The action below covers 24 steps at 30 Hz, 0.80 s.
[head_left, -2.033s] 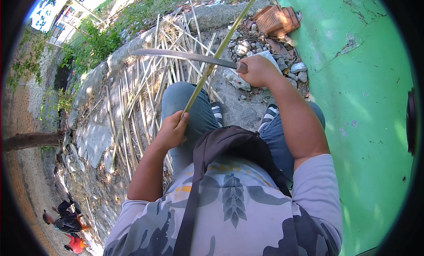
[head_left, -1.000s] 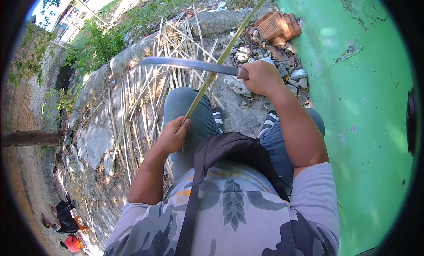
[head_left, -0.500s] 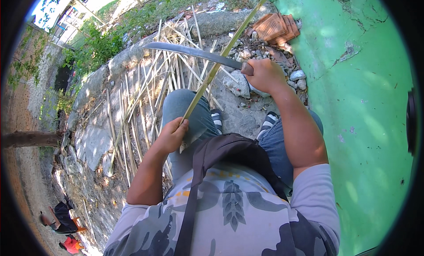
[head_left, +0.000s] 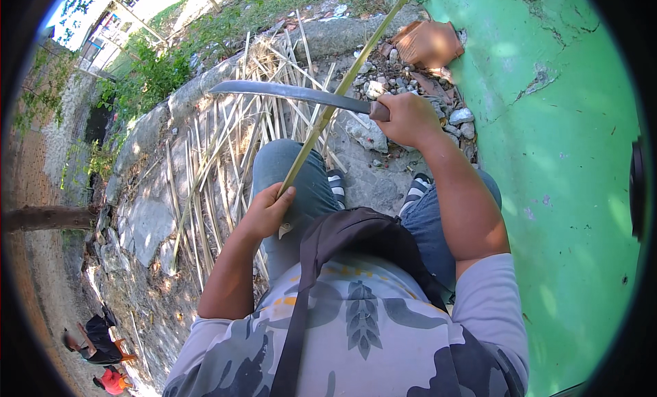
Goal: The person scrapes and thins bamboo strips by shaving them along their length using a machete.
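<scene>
A long greenish-yellow strip of split bamboo or palm stalk (head_left: 356,66) runs slantwise from my left knee up to the top of the view. Its near end is gripped in my left hand (head_left: 270,211), fingers wrapped round it. My right hand (head_left: 410,120) is closed on the short wooden handle of a machete (head_left: 294,92). The long, slightly curved blade points left and crosses the strip about midway. Whether its edge touches the strip I cannot tell. Many pale split strips (head_left: 198,191) lie in a loose pile on the ground beyond and left of my knee.
A green wall (head_left: 547,191) rises along my right. Reddish clay tiles (head_left: 428,44) and broken stones (head_left: 369,130) lie against its foot. A low stone edge (head_left: 140,137) curves round the far left, with a shrub (head_left: 154,68) behind it. Two people (head_left: 102,342) are at the lower left.
The machete and my right hand have shifted slightly left and a little nearer me along the strip. My left hand has barely moved and still grips the strip.
</scene>
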Available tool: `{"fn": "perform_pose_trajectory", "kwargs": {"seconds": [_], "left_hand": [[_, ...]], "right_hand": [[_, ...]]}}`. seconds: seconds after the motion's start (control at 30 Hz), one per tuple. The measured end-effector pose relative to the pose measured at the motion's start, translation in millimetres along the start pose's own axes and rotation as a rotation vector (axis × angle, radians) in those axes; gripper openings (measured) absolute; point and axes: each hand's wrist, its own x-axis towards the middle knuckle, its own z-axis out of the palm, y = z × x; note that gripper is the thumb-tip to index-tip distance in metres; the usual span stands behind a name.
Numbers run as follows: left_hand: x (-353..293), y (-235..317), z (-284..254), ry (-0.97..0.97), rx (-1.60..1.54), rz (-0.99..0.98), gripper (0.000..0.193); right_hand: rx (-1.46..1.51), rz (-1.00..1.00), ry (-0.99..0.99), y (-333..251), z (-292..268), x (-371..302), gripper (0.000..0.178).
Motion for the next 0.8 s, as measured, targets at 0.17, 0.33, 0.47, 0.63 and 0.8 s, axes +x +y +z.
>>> {"fn": "perform_pose_trajectory", "kwargs": {"seconds": [0.17,0.33,0.47,0.63,0.8], "left_hand": [[-5,12,-1,0.005,0.051,0.007,0.036],[-8,21,4,-0.003,0.075,0.021,0.036],[-7,19,4,0.013,0.076,0.025,0.034],[-13,22,12,0.098,0.186,0.072,0.036],[-16,23,15,0.100,0.313,0.110,0.041]], "right_hand": [[0.019,-0.032,0.059,1,-1,-2,0.024],[0.082,-0.037,0.047,0,-5,-5,0.025],[0.077,-0.070,0.037,-1,-5,-6,0.025],[-0.084,-0.100,-0.039,-15,-25,-11,0.024],[0.055,0.136,-0.077,28,-21,-6,0.016]]}}
